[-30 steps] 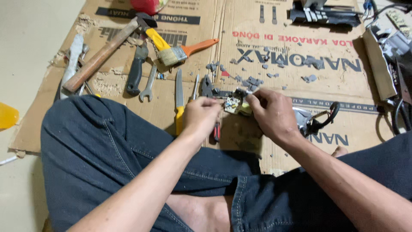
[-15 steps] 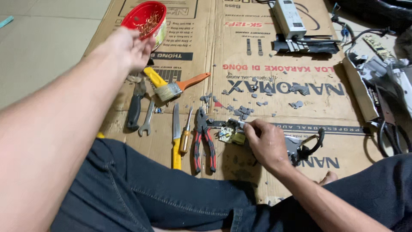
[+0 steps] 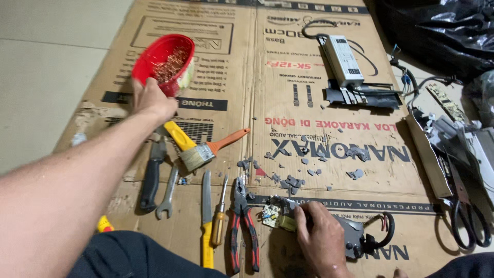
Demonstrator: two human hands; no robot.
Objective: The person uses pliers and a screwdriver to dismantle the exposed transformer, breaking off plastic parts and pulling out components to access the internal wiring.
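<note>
Our left hand [image 3: 153,99] gripped the red bowl [image 3: 163,61] far out on the cardboard [image 3: 288,92]; our right hand [image 3: 319,238] clamped the circuit board [image 3: 275,215] beside the pliers [image 3: 243,222].

I take the orange-handled flat paintbrush [image 3: 206,151] as my mark. Above it, the flattened brown cardboard sheet [image 3: 288,98] lies bare up to the white oblong metal box [image 3: 342,61], wide enough for a hand to cross. Left of the brush, my left hand [image 3: 152,100] and the tilted red plastic bowl [image 3: 163,63] block the way. Below it, a steel spanner [image 3: 167,193], a yellow-handled knife [image 3: 207,221], a wooden-handled screwdriver [image 3: 220,213] and red-handled pliers [image 3: 242,224] lie in a tight row with only narrow gaps. Right of it, grey broken chips [image 3: 293,180] litter the board.
</note>
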